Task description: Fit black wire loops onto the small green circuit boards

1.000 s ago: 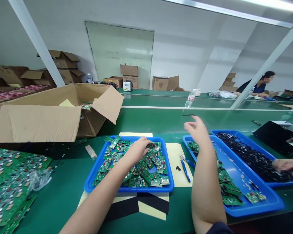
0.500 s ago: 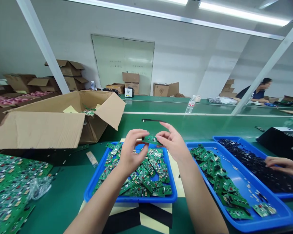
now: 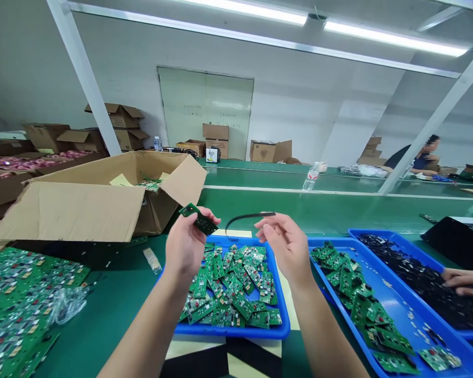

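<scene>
Above the tray, my left hand (image 3: 187,247) is closed on a small green circuit board (image 3: 199,219), pinched between thumb and fingers and tilted. My right hand (image 3: 287,247) has its fingers curled at one end of a thin black strip (image 3: 244,217), which bends down to the left in the gap between my hands. How exactly the fingers grip it is hard to see. Beneath both hands, a blue tray (image 3: 286,326) holds many loose green circuit boards (image 3: 232,283).
Right of me stand a second blue tray (image 3: 382,283) with boards and another with black pieces (image 3: 410,278), where a co-worker's hand (image 3: 467,283) reaches in. On the left are an open cardboard box (image 3: 79,210), board panels (image 3: 19,299) and a plastic bag (image 3: 68,304). A bottle (image 3: 310,177) stands farther back.
My hands have moved apart. The circuit board, earlier between both hands, is now in my left hand alone, farther left. The black strip has come lower and looks more bent.
</scene>
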{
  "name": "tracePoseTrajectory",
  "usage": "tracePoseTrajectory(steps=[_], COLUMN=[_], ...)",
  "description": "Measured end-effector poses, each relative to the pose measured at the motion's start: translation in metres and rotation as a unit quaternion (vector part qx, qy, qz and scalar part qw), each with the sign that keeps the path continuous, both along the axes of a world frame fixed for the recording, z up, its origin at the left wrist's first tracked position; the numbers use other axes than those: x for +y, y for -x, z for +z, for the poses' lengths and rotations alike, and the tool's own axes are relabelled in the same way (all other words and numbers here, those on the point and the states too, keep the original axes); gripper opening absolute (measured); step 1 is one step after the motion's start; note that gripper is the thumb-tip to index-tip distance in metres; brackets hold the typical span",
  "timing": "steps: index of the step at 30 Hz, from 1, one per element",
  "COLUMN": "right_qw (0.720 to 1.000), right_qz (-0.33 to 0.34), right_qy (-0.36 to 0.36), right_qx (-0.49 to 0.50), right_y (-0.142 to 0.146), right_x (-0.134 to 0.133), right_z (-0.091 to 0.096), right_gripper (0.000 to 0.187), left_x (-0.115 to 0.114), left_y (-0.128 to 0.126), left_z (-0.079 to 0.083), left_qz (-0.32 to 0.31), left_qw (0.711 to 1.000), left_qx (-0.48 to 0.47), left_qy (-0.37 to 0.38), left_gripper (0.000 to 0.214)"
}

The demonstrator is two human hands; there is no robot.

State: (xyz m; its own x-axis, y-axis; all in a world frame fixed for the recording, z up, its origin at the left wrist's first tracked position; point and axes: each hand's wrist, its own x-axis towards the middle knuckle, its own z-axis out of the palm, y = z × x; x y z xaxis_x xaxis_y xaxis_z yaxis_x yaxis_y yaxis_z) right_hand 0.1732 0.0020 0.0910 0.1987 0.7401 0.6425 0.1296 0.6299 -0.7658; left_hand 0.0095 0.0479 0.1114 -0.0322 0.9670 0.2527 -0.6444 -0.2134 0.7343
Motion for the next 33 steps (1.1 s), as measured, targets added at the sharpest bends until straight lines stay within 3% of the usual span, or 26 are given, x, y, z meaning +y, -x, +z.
tracePoseTrajectory(steps=[4, 7, 9, 14, 17, 20, 23, 25, 30, 33], right_qw=[0.99, 0.974, 0.967, 0.951, 0.948, 0.971, 0.994, 0.998, 0.998, 0.985], right_qz=[-0.013, -0.007, -0.006, -0.038, -0.079, -0.053, 0.03, 0.037, -0.069, -0.152], right_qy=[-0.034, -0.065, -0.084, -0.109, -0.058, 0.001, 0.027, 0.039, 0.002, -0.061], right_qx=[-0.133, -0.215, -0.24, -0.286, -0.302, -0.232, -0.097, -0.029, 0.012, 0.045], right_y=[-0.002, 0.0, 0.001, -0.001, 0.0, 0.004, 0.011, 0.016, 0.019, 0.009], right_x=[-0.009, -0.013, -0.014, -0.011, -0.009, -0.008, -0.009, -0.01, -0.008, -0.009], right_z=[0.002, 0.005, 0.007, 0.006, 0.003, 0.0, -0.003, -0.005, -0.004, -0.001], right_gripper=[0.011, 0.012, 0.012, 0.017, 0.032, 0.039, 0.017, 0.01, 0.007, 0.004], left_x=[-0.005, -0.016, -0.023, -0.03, -0.032, -0.032, -0.032, -0.032, -0.035, -0.037], left_y=[0.012, 0.007, 0.002, -0.001, 0.0, -0.001, -0.003, -0.004, -0.005, -0.004], left_z=[0.005, 0.005, 0.006, 0.01, 0.01, 0.007, 0.006, 0.005, 0.006, 0.006], left_qz=[-0.005, -0.062, -0.088, -0.111, -0.103, -0.075, -0.063, -0.077, -0.164, -0.218], left_qw=[0.988, 0.946, 0.922, 0.915, 0.92, 0.93, 0.938, 0.934, 0.926, 0.934], left_qx=[0.149, 0.311, 0.367, 0.377, 0.367, 0.351, 0.336, 0.343, 0.333, 0.281], left_qy=[-0.033, -0.073, -0.087, -0.091, -0.087, -0.073, -0.059, -0.067, -0.064, -0.026], left_gripper=[0.016, 0.018, 0.018, 0.022, 0.022, 0.022, 0.022, 0.021, 0.035, 0.043])
